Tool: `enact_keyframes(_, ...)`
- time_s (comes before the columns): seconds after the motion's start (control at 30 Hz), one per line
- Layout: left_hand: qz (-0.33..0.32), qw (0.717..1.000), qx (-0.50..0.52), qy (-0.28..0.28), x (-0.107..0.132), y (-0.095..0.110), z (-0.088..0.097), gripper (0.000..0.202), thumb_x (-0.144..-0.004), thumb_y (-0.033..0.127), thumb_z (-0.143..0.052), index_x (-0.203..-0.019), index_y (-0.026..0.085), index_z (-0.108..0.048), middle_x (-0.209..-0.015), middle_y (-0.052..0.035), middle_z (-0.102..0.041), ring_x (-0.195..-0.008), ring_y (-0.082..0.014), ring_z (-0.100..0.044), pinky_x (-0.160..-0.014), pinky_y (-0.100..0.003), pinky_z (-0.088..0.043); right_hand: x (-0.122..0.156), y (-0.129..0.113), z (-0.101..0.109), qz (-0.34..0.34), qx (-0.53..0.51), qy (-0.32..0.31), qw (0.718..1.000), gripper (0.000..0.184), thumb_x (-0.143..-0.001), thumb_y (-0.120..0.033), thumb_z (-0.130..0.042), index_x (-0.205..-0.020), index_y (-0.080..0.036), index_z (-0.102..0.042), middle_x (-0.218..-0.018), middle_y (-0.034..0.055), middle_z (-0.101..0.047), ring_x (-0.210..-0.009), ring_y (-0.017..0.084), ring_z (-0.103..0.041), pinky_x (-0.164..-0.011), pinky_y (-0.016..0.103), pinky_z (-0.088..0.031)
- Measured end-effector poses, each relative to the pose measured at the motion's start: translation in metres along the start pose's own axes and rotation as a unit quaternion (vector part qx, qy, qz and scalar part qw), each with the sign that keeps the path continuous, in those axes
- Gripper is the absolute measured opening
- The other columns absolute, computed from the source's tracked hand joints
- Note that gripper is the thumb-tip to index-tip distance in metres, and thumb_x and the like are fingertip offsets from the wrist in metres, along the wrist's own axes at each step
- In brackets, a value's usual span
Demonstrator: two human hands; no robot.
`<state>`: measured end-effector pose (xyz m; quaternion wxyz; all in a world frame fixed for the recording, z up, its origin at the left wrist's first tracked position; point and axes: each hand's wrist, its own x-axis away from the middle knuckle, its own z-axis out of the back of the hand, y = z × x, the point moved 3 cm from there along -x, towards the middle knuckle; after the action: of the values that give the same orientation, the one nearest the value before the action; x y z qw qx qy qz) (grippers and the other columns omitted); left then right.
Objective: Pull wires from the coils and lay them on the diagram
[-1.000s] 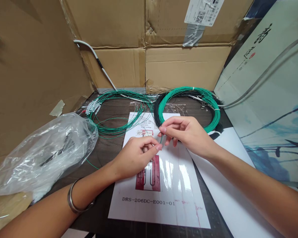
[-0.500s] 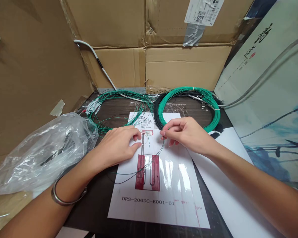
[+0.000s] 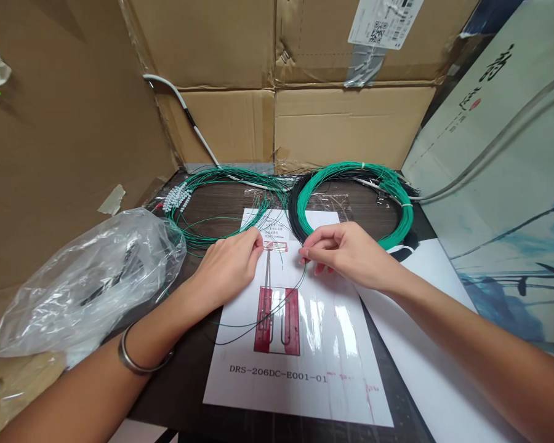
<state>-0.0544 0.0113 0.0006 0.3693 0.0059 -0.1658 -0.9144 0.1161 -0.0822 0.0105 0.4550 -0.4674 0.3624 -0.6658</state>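
My right hand pinches thin dark green wires between thumb and forefinger, above a printed sheet. The wires curve down from the fingertips and run left across the sheet's drawing. My left hand is closed, thumb against fingers, beside the top of that drawing; what it holds, if anything, is hidden. Behind it lies a loose coil of green wires with white tags at its left side. A thicker coil of green wire and a black coil lie behind my right hand.
A clear plastic bag lies left of my left forearm. Cardboard walls stand behind and to the left, with a pale printed panel on the right. A white cable runs down behind the coils. White paper lies under my right forearm.
My left thumb and forefinger, apart before, have come together, and that hand has turned slightly. My right hand keeps its pinch on the wires. The whole view has shifted a little.
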Motion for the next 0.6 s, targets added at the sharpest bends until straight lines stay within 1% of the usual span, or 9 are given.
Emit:
enact_keyframes(0.1,-0.020,1.000,0.011,-0.009,0.0000,0.0026,-0.0048,0.031,-0.094,0.027,-0.033,-0.108,0.018,-0.059,-0.105,-0.0112,-0.069,-0.090,-0.0262,-0.063,-0.073,-0.035,-0.040,0.0006,0.0011,-0.0012,-0.002,-0.003,-0.005,1.000,0.013,-0.080,-0.026,-0.068,-0.075,-0.014,-0.066,-0.069,0.0051,-0.071,-0.059,0.012,-0.061,-0.058,0.024,-0.046)
enact_keyframes(0.2,-0.034,0.999,-0.002,-0.010,0.0008,0.0044,-0.0060,0.037,-0.091,0.022,-0.033,-0.114,0.018,-0.061,-0.114,-0.0118,-0.069,-0.097,-0.0270,-0.063,-0.077,-0.036,-0.043,0.0014,0.0016,-0.0018,-0.001,-0.007,-0.010,1.000,0.013,-0.079,-0.026,-0.068,-0.075,-0.014,-0.067,-0.070,0.0058,-0.071,-0.060,0.012,-0.061,-0.058,0.025,-0.046)
enact_keyframes(0.33,-0.048,0.998,-0.031,-0.002,0.0032,0.0067,-0.0033,0.043,-0.086,0.021,-0.037,-0.118,0.021,-0.066,-0.111,-0.0090,-0.072,-0.096,-0.0258,-0.065,-0.075,-0.034,-0.045,0.0012,0.0020,-0.0018,0.005,0.005,-0.013,1.000,0.012,-0.079,-0.025,-0.066,-0.076,-0.014,-0.067,-0.069,0.0054,-0.070,-0.060,0.012,-0.060,-0.057,0.024,-0.045)
enact_keyframes(0.47,-0.047,0.995,-0.086,-0.001,0.0054,0.0079,-0.0027,0.048,-0.085,0.023,-0.037,-0.123,0.026,-0.066,-0.102,-0.0062,-0.074,-0.091,-0.0259,-0.067,-0.067,-0.034,-0.043,0.0002,0.0030,-0.0029,0.009,0.016,-0.017,1.000,0.012,-0.080,-0.025,-0.065,-0.077,-0.013,-0.067,-0.068,0.0052,-0.069,-0.062,0.013,-0.060,-0.058,0.024,-0.044)
enact_keyframes(0.53,-0.046,0.992,-0.117,-0.003,0.0056,0.0079,-0.0032,0.049,-0.085,0.022,-0.037,-0.126,0.028,-0.065,-0.099,-0.0056,-0.074,-0.089,-0.0255,-0.067,-0.063,-0.032,-0.042,0.0008,0.0037,-0.0056,0.016,0.027,-0.027,0.999,0.014,-0.082,-0.026,-0.064,-0.077,-0.013,-0.065,-0.069,0.0043,-0.067,-0.058,0.012,-0.059,-0.057,0.024,-0.044)
enact_keyframes(0.6,-0.049,0.989,-0.139,-0.008,0.0051,0.0078,-0.0035,0.049,-0.086,0.022,-0.036,-0.126,0.029,-0.064,-0.098,-0.0054,-0.074,-0.088,-0.0253,-0.068,-0.061,-0.032,-0.040,0.0028,0.0042,-0.0104,0.033,0.059,-0.049,0.997,0.016,-0.086,-0.030,-0.061,-0.082,-0.015,-0.063,-0.071,0.0025,-0.066,-0.050,0.010,-0.055,-0.052,0.024,-0.041)
